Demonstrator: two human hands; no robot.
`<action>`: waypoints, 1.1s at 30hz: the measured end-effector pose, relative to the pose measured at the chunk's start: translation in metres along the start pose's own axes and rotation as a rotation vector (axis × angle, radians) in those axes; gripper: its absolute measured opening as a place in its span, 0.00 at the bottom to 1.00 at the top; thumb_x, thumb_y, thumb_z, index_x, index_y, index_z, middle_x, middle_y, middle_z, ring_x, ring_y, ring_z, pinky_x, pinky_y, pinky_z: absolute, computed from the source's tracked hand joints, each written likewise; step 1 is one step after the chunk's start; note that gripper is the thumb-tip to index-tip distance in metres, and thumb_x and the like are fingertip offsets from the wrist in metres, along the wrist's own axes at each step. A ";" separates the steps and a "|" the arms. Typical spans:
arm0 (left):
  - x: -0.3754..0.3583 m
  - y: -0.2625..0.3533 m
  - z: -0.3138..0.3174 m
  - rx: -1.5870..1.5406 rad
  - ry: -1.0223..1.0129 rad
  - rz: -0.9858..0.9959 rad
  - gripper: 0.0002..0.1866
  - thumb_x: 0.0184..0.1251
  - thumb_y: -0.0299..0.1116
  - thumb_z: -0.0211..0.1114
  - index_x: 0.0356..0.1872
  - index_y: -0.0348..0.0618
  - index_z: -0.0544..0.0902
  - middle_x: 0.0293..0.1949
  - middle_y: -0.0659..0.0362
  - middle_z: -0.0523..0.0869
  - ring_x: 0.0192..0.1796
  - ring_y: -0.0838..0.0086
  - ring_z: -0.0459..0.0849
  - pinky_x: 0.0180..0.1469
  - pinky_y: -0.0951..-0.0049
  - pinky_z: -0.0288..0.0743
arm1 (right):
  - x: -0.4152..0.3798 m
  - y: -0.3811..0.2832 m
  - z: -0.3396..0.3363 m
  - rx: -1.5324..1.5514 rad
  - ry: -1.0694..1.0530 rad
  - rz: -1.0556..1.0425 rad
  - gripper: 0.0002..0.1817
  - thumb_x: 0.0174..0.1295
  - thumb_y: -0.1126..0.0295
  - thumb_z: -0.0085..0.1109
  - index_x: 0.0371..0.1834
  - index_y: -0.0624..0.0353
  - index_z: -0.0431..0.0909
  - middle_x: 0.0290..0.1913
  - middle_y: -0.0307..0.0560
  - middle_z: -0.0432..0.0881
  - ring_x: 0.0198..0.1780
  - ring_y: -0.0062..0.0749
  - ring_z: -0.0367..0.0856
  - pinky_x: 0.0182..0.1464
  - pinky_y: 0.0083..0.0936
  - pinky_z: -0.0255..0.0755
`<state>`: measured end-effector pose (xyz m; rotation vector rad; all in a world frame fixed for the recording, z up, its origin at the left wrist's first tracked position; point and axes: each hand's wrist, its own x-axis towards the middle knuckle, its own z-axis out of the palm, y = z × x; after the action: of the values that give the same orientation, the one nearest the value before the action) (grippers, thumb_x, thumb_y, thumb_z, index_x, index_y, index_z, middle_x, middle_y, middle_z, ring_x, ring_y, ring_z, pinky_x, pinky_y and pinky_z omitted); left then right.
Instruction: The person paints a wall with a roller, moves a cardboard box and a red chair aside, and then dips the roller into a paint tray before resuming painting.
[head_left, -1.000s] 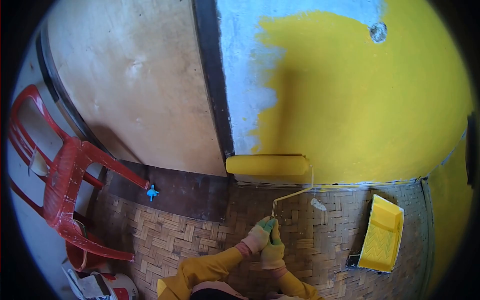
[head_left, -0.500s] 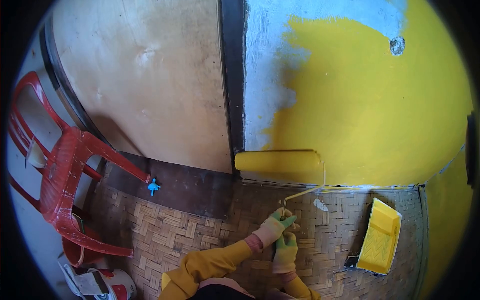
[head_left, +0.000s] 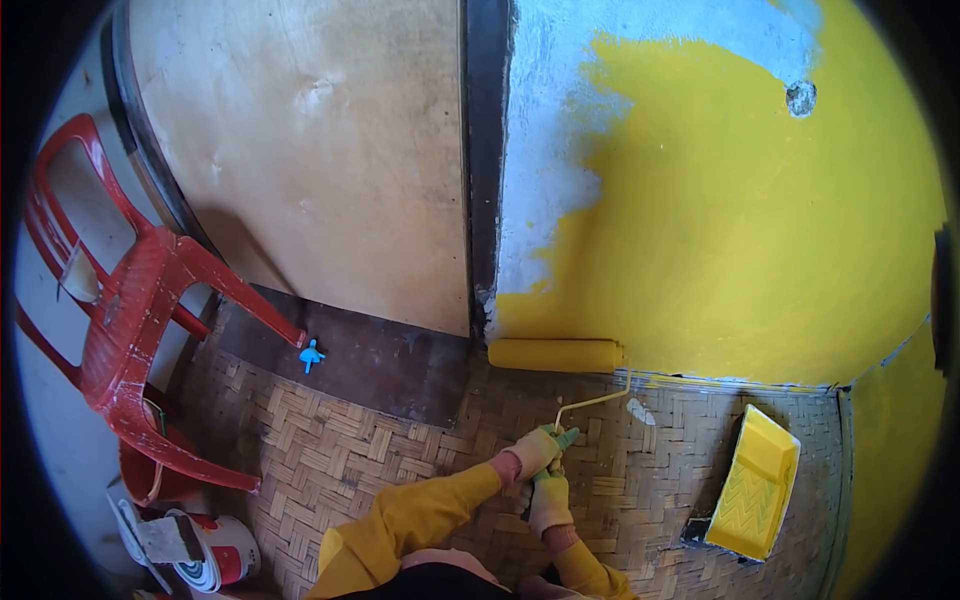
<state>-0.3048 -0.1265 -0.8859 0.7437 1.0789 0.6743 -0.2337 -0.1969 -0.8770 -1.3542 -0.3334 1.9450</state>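
Note:
A paint roller [head_left: 555, 356] loaded with yellow paint lies level against the foot of the wall, just above the floor edge. Its bent wire frame runs down to a handle mostly hidden in my gloves. My left hand [head_left: 537, 452], in a pale glove with green fingertips, is wrapped round the upper part of the handle. Just below it, my right hand [head_left: 550, 500] is closed on the lower part. Yellow paint covers much of the wall [head_left: 720, 220]; a pale blue-white strip [head_left: 540, 150] shows at its left and top.
A yellow-coated paint tray [head_left: 757, 485] rests on the woven mat floor [head_left: 390, 470] at right. On the left stand a red plastic chair [head_left: 135, 310], a red bucket [head_left: 160, 465] and a white-and-red paint pail [head_left: 232, 550]. A small blue object [head_left: 311, 355] lies near the chair leg.
The roller has moved down the wall to its foot, and fresh yellow shows above it at lower left. Both hands have come lower and slightly left with the handle. The view has shifted a little.

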 end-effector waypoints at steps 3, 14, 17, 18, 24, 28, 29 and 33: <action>-0.020 0.016 0.003 0.077 0.078 0.105 0.17 0.61 0.47 0.55 0.26 0.43 0.69 0.12 0.63 0.69 0.11 0.78 0.67 0.18 0.76 0.65 | 0.014 0.013 -0.006 -0.139 0.000 -0.248 0.09 0.59 0.62 0.47 0.24 0.50 0.63 0.11 0.34 0.61 0.09 0.24 0.60 0.12 0.22 0.55; -0.002 0.002 -0.011 0.024 0.081 -0.083 0.16 0.61 0.45 0.56 0.23 0.45 0.68 0.13 0.64 0.67 0.11 0.79 0.65 0.17 0.77 0.62 | 0.004 0.002 0.009 -0.027 -0.007 -0.015 0.10 0.59 0.60 0.48 0.26 0.51 0.64 0.11 0.35 0.62 0.09 0.24 0.60 0.11 0.24 0.55; -0.019 0.015 -0.008 0.128 0.113 -0.016 0.15 0.62 0.43 0.56 0.22 0.45 0.67 0.12 0.65 0.66 0.10 0.80 0.63 0.16 0.77 0.60 | -0.004 0.001 0.018 -0.045 -0.020 -0.082 0.11 0.60 0.59 0.47 0.25 0.51 0.64 0.11 0.35 0.61 0.09 0.25 0.60 0.11 0.24 0.55; -0.024 0.020 -0.009 0.191 0.121 0.051 0.16 0.61 0.43 0.56 0.22 0.45 0.67 0.12 0.65 0.66 0.10 0.80 0.64 0.16 0.77 0.61 | -0.005 0.001 0.019 -0.044 -0.020 -0.078 0.11 0.60 0.59 0.47 0.25 0.51 0.64 0.11 0.35 0.61 0.09 0.25 0.60 0.11 0.24 0.55; -0.021 0.015 -0.023 0.066 0.051 0.030 0.15 0.62 0.43 0.55 0.22 0.44 0.68 0.13 0.64 0.68 0.10 0.78 0.65 0.17 0.75 0.63 | 0.003 0.006 0.030 -0.099 -0.054 -0.177 0.07 0.59 0.64 0.48 0.28 0.52 0.63 0.12 0.36 0.62 0.09 0.25 0.61 0.11 0.24 0.57; -0.012 0.001 -0.026 -0.085 0.017 -0.077 0.15 0.61 0.42 0.57 0.22 0.44 0.68 0.13 0.64 0.68 0.10 0.78 0.63 0.17 0.76 0.63 | 0.005 0.009 0.027 -0.030 0.033 0.008 0.07 0.59 0.65 0.49 0.28 0.51 0.63 0.11 0.35 0.61 0.09 0.26 0.60 0.11 0.26 0.56; -0.012 0.004 -0.025 -0.119 0.032 -0.119 0.15 0.60 0.42 0.57 0.22 0.45 0.67 0.12 0.65 0.67 0.10 0.79 0.64 0.17 0.77 0.63 | 0.006 0.008 0.027 -0.007 0.025 0.059 0.07 0.59 0.65 0.49 0.28 0.51 0.63 0.11 0.35 0.61 0.09 0.26 0.60 0.11 0.26 0.55; -0.026 0.019 -0.024 -0.096 0.024 -0.051 0.14 0.61 0.41 0.58 0.23 0.44 0.68 0.13 0.64 0.67 0.09 0.78 0.63 0.16 0.76 0.62 | -0.006 0.005 0.034 -0.017 -0.005 0.014 0.06 0.59 0.65 0.49 0.29 0.51 0.63 0.12 0.35 0.62 0.10 0.25 0.61 0.11 0.25 0.56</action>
<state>-0.3382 -0.1316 -0.8639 0.6248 1.0764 0.6878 -0.2653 -0.1982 -0.8613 -1.3656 -0.3441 1.9618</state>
